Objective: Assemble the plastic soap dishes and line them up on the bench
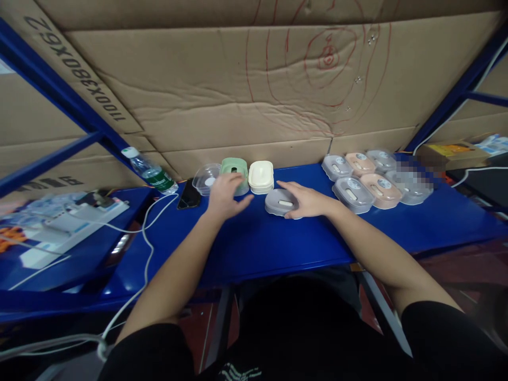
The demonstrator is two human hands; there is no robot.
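Observation:
A grey lidded box (279, 203) rests on the blue table (254, 248), with the fingers and thumb of my right hand (305, 200) around its right side. My left hand (227, 197) hovers with fingers apart in front of a green container (234, 165), partly covering it; nothing shows in its grip. Clear round lids (206, 179) lie left of the green container. Cream containers (261, 176) are stacked to its right, just behind the grey box.
Several grey and pink boxes (381, 190) with clear covers stand in two rows at the right. A bottle (153, 172), a black phone (189, 196), white cables and a power strip (75, 233) lie left. Cardboard (198, 79) walls the back.

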